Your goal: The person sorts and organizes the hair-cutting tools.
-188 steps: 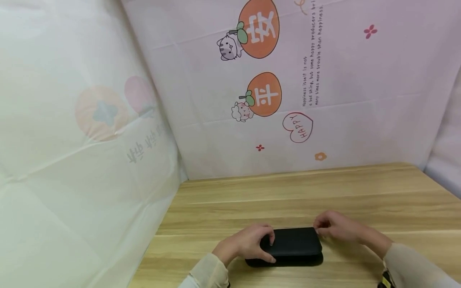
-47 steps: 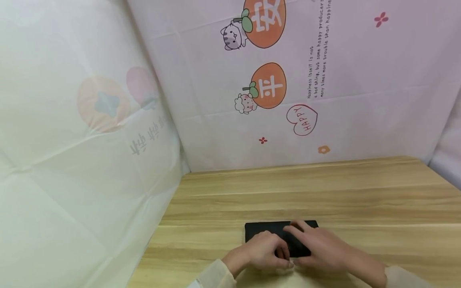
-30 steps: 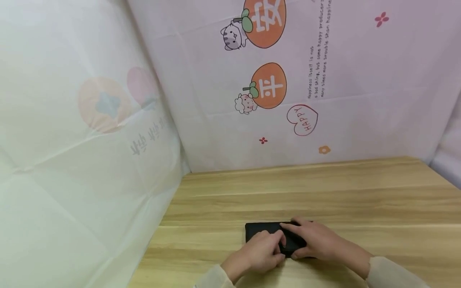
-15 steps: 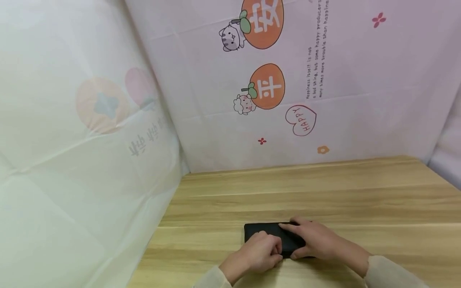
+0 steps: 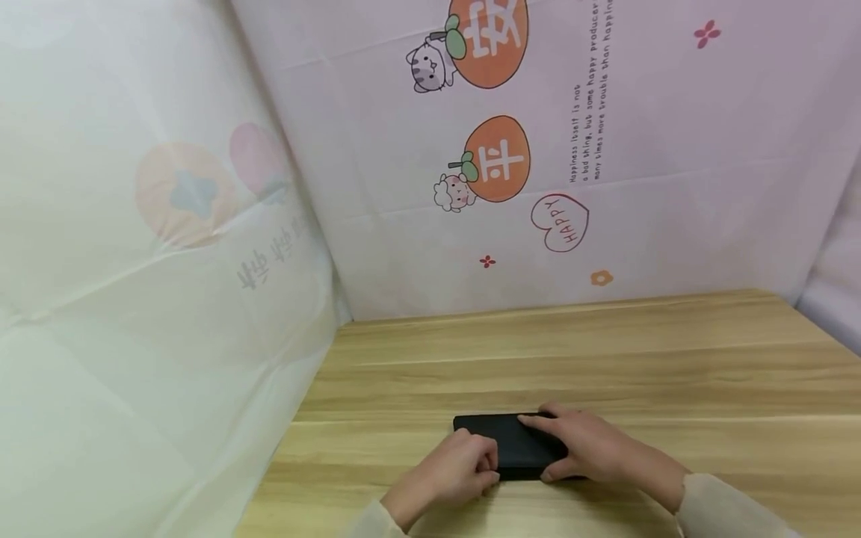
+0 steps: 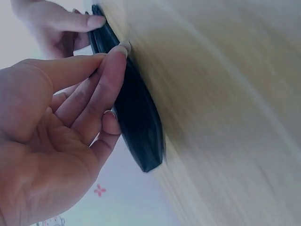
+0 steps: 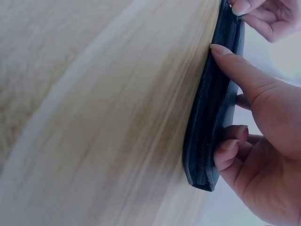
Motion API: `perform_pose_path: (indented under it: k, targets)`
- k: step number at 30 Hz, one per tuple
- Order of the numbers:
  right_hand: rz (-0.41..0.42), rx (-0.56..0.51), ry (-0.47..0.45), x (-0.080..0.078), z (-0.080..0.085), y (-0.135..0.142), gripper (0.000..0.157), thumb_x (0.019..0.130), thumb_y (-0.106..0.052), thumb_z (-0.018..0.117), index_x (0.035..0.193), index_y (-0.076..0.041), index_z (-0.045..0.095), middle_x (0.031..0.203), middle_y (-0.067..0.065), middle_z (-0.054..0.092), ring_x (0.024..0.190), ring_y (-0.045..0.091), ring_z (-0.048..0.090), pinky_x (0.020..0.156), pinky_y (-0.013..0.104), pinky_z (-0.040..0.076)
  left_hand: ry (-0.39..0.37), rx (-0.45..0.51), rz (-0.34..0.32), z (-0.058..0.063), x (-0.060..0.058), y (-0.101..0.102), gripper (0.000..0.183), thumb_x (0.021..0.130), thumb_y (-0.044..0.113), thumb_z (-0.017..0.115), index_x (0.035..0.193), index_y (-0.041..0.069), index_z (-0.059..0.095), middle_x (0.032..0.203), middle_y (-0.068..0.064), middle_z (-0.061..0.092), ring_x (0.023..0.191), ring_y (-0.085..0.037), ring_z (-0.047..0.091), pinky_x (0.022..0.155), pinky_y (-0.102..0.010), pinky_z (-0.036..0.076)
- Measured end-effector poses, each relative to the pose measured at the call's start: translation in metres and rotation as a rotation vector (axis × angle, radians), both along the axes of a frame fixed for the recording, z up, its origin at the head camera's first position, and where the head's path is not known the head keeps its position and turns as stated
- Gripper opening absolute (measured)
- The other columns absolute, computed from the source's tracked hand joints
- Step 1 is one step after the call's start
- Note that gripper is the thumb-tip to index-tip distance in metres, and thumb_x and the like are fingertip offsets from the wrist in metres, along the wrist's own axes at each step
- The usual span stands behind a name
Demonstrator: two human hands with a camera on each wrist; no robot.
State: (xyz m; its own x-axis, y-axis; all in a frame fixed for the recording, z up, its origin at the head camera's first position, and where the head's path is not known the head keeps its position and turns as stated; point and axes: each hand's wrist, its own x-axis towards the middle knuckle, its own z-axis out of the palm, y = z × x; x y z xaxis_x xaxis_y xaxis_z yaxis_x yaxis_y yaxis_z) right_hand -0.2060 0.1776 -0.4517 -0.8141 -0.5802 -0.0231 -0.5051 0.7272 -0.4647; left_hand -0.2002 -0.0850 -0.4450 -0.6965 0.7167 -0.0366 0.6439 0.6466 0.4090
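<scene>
A black zippered wallet [image 5: 521,441] lies flat on the wooden table, its zipper [image 7: 203,155] running along the near side. My right hand [image 5: 592,448] grips the wallet's right part, thumb on the near edge and fingers spread over the top. At the near edge, left of the middle, my left hand [image 5: 460,467] has thumb and curled forefinger pinched together at the zipper line. The right wrist view shows those left fingertips [image 7: 242,7] at the zipper pull, mostly covered by them. In the left wrist view the wallet's left end [image 6: 148,153] sticks out past the left hand.
The wood-grain table [image 5: 605,351] reaches back to a white printed cloth [image 5: 403,261] hanging behind it. Another pale cloth [image 5: 168,359] hangs along the left side, and cloth also borders the right.
Over the last second my left hand has slid left along the wallet's near edge, away from the right hand. The right hand keeps its grip. Earlier it was at the wallet's far right corner.
</scene>
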Motion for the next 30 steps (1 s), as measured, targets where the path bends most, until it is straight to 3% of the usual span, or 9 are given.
perform_pose_path:
  k: [4,8,10,18,23,30]
  targets:
    - [0.011,0.001,-0.004,0.0,0.001,-0.001,0.088,0.08,-0.054,0.083,0.152,-0.016,0.051,0.147,0.022,0.048,0.119,0.038,0.06,0.092,0.056,0.051,-0.067,0.043,0.036,-0.001,0.0,-0.015,0.018,0.094,0.01,0.074,0.081,0.016,0.063,0.058,0.018,0.063,0.051,0.008,0.052,0.057,-0.013,0.045]
    - [0.022,-0.003,0.009,0.0,0.001,-0.001,0.087,0.08,-0.053,0.083,0.152,-0.015,0.051,0.148,0.025,0.047,0.12,0.042,0.059,0.093,0.058,0.051,-0.196,0.137,0.093,-0.002,0.0,-0.029,0.019,0.095,0.004,0.072,0.081,0.013,0.063,0.06,0.014,0.066,0.051,0.002,0.06,0.063,-0.016,0.049]
    - [0.028,-0.008,0.021,0.0,0.002,0.0,0.087,0.08,-0.052,0.084,0.151,-0.014,0.052,0.147,0.026,0.047,0.119,0.043,0.059,0.092,0.059,0.051,-0.224,0.174,0.105,-0.002,0.001,-0.034,0.019,0.095,0.003,0.071,0.081,0.012,0.063,0.061,0.012,0.067,0.051,0.0,0.062,0.064,-0.016,0.05]
    - [0.049,0.004,0.061,0.001,0.001,0.001,0.086,0.08,-0.052,0.084,0.15,-0.013,0.053,0.145,0.027,0.049,0.118,0.043,0.059,0.093,0.059,0.051,-0.257,0.231,0.176,-0.005,0.0,-0.049,0.02,0.094,0.0,0.07,0.08,0.01,0.061,0.064,0.008,0.068,0.052,-0.003,0.065,0.054,-0.019,0.053]
    - [0.062,0.01,0.064,0.001,0.001,0.002,0.085,0.081,-0.052,0.083,0.15,-0.012,0.053,0.145,0.027,0.049,0.119,0.045,0.059,0.093,0.06,0.05,-0.27,0.271,0.227,-0.008,-0.009,-0.058,0.019,0.093,-0.004,0.07,0.08,0.006,0.061,0.063,0.001,0.068,0.051,-0.01,0.065,0.05,-0.021,0.053]
    - [0.054,0.013,0.047,0.002,0.001,0.002,0.085,0.082,-0.05,0.083,0.151,-0.013,0.052,0.146,0.026,0.047,0.119,0.045,0.059,0.093,0.061,0.049,-0.261,0.262,0.234,-0.012,-0.021,-0.063,0.018,0.094,-0.004,0.068,0.08,0.005,0.061,0.064,-0.001,0.068,0.052,-0.013,0.065,0.05,-0.022,0.053]
